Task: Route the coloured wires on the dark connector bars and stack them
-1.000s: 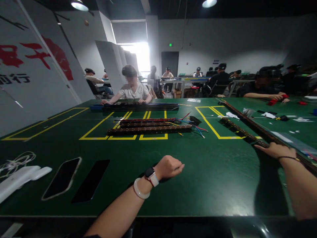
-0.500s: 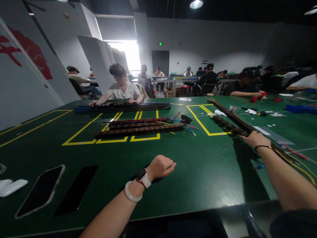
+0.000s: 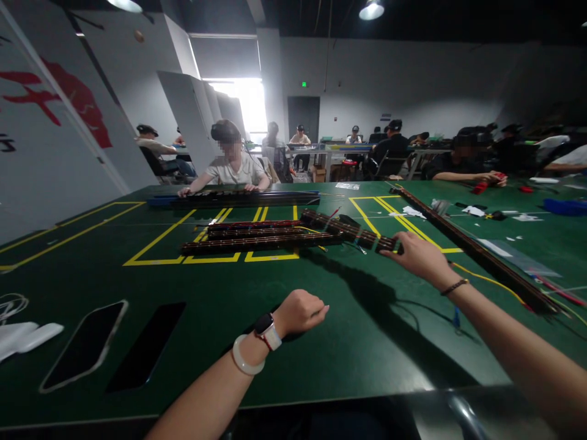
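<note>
My right hand (image 3: 419, 258) grips the near end of a dark brown wire bundle (image 3: 362, 235), raised at a slant above the table. Its far end reaches over the right part of several similar bundles (image 3: 257, 241) that lie side by side across yellow tape outlines. Yellow and blue wires hang below my right wrist. My left hand (image 3: 300, 313) rests on the green table with its fingers curled; whether anything is inside them is hidden. A long dark bundle (image 3: 472, 244) lies slanting on the table at the right.
Two phones (image 3: 85, 345) (image 3: 147, 345) and a white object (image 3: 34, 339) lie at the front left. Across the table a person touches long dark strips (image 3: 238, 198). Paper scraps (image 3: 413, 211), a plastic bag (image 3: 527, 253) and a blue item (image 3: 564, 206) are at the right.
My right hand has lifted a bundle from beside the long one at the right and swung it left towards the grouped bundles. My left hand has stayed nearly still.
</note>
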Demonstrator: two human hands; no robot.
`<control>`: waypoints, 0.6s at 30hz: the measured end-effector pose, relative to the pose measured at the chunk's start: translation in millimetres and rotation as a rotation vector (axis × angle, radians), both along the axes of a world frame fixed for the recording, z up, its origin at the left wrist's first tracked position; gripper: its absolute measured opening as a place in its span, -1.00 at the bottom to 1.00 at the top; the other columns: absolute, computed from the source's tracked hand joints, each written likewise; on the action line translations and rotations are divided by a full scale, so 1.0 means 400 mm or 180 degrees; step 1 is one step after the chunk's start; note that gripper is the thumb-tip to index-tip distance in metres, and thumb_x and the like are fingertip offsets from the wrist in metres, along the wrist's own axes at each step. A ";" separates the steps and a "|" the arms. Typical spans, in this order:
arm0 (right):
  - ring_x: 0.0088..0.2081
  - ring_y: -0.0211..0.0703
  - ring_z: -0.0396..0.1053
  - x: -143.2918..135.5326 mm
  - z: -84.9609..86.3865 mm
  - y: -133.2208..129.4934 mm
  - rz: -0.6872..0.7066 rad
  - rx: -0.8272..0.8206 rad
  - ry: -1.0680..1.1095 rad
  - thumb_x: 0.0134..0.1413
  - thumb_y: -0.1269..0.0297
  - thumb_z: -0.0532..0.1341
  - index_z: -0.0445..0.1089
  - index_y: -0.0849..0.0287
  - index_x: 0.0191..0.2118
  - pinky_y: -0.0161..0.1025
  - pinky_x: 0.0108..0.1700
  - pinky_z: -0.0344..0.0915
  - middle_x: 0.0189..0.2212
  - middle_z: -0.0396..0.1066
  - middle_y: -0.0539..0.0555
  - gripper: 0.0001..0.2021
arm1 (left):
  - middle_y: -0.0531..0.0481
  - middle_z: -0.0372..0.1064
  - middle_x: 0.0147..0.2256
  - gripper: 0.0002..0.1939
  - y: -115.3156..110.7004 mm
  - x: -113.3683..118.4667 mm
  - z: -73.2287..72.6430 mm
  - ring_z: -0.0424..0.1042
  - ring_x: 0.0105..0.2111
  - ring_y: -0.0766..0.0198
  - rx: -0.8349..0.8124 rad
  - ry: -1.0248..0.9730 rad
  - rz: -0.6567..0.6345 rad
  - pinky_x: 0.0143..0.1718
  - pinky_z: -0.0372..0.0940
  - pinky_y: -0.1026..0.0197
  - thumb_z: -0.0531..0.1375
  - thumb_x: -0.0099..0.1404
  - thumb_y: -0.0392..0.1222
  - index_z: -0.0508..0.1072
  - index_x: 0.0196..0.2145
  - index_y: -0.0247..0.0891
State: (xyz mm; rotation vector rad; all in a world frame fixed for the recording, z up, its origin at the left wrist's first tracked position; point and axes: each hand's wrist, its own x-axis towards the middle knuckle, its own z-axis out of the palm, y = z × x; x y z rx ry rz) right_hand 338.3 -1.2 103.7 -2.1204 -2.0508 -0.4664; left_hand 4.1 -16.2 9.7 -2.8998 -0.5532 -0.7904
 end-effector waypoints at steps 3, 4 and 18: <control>-0.33 -0.04 0.42 -0.166 -0.028 0.009 0.0630 -0.0125 -0.0024 0.14 -0.16 0.11 0.32 0.22 -0.14 -0.22 -0.34 0.22 -0.24 0.39 0.19 -0.52 | 0.09 0.22 -0.65 -0.59 -0.002 0.000 0.001 0.19 -0.62 0.39 0.0185 -0.0147 0.0012 -0.50 0.02 0.24 -0.01 0.39 -0.22 0.30 -0.62 -0.26; -0.32 -0.05 0.43 -0.217 -0.040 0.015 0.0787 -0.0226 0.0020 0.13 -0.15 0.13 0.32 0.21 -0.15 -0.22 -0.31 0.23 -0.24 0.39 0.18 -0.54 | 0.09 0.21 -0.66 -0.59 -0.002 0.001 0.002 0.19 -0.62 0.39 0.0257 -0.0227 0.0025 -0.50 0.02 0.23 -0.01 0.39 -0.22 0.29 -0.63 -0.25; -0.12 0.09 0.38 -0.697 -0.175 0.156 0.1858 -0.0419 0.0554 0.07 -0.25 0.13 0.38 0.31 -0.15 -0.07 -0.07 0.26 -0.18 0.41 0.29 -0.39 | 0.07 0.18 -0.70 -0.60 -0.013 -0.003 0.012 0.16 -0.62 0.35 0.0727 -0.1057 -0.0002 -0.53 0.03 0.21 0.01 0.33 -0.29 0.26 -0.67 -0.23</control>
